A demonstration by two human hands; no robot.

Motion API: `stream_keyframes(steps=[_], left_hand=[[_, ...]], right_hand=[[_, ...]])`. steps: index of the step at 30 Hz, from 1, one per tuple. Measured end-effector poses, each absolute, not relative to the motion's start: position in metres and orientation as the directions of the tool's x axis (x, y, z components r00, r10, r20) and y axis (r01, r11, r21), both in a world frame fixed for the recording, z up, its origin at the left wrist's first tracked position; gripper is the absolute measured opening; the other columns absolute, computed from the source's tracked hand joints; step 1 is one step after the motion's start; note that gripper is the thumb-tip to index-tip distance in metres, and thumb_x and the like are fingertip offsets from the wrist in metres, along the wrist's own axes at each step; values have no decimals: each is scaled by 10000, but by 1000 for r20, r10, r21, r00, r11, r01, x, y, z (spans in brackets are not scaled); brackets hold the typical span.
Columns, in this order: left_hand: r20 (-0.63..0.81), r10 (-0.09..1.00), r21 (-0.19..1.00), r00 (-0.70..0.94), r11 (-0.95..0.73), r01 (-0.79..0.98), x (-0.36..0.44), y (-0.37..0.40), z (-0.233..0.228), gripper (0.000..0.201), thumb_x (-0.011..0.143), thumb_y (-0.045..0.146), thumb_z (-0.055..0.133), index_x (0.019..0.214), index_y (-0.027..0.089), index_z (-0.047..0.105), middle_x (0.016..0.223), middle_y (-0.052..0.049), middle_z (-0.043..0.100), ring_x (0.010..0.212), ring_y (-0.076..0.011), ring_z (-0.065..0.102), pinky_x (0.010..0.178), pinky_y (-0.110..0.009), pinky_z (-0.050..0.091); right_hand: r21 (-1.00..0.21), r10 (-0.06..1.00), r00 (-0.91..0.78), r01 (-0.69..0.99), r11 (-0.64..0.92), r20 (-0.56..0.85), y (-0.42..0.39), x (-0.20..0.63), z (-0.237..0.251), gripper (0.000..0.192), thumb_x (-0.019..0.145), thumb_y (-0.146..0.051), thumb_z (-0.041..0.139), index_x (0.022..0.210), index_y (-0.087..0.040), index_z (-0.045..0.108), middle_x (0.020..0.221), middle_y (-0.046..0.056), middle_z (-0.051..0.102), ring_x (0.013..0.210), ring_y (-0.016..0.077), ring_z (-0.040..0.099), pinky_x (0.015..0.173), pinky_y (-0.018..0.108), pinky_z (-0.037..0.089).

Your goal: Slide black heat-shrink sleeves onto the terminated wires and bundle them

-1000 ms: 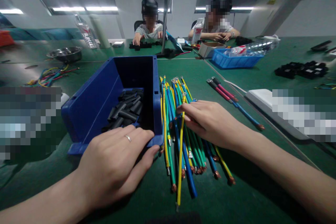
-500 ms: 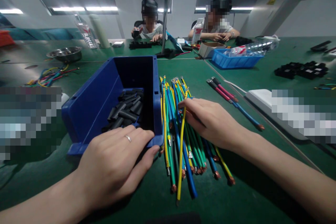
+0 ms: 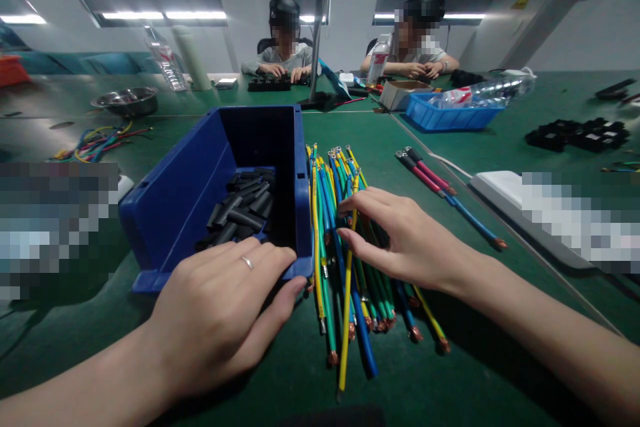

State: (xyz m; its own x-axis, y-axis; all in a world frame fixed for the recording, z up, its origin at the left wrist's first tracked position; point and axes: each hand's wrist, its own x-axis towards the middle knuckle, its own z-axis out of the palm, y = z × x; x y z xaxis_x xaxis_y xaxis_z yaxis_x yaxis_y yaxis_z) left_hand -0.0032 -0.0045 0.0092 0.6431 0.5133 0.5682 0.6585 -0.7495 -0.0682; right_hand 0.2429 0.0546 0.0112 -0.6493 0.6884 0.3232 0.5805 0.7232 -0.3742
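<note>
Head view: my left hand [image 3: 215, 320] lies flat, grip loose and empty, on the blue bin [image 3: 200, 180] front lip. My right hand [image 3: 400, 237] rests fingers spread on the wire bundle [image 3: 345, 260] just beside the bin; open desk [image 3: 450, 373] lies rightward.

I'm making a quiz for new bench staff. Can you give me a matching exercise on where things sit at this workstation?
Things:
1. black tubes
2. metal bowl
3. left hand
4. right hand

Places:
A. on the pile of coloured wires
B. far left of the table
C. inside the blue bin
D. on the bin's near edge

Pairs: 1-C, 2-B, 3-D, 4-A
</note>
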Motion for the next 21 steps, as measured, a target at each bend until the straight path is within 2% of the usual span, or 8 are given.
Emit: stream_keyframes(steps=[10, 18, 21], left_hand=[[578, 523, -47, 626, -745, 666, -5, -5, 6, 160, 1003, 260, 439, 1023, 162, 563, 820, -34, 699, 689, -197, 667, 632, -324, 497], [586, 522, -41, 620, -745, 666, -5, -5, 6, 152, 996, 252, 446, 1012, 165, 569, 815, -35, 700, 685, -197, 671, 633, -319, 499], [579, 519, -50, 629, -747, 663, -4, -5, 8, 141, 996, 244, 444, 1005, 164, 560, 803, -36, 702, 674, -197, 672, 617, -321, 500]], right_hand=[[-424, 683, -617, 538, 729, 391, 55, 243, 11, 305, 979, -396, 498, 970, -125, 637, 858, 44, 648, 800, 145, 577, 711, 274, 399], [-459, 714, -562, 548, 699, 417, 54, 242, 13, 247, 933, -361, 573, 949, -137, 675, 865, 57, 690, 791, 153, 613, 707, 275, 417], [-445, 726, -555, 573, 688, 406, 53, 242, 14, 271, 963, -374, 531, 906, -155, 681, 803, 44, 664, 741, 147, 587, 676, 277, 400]])
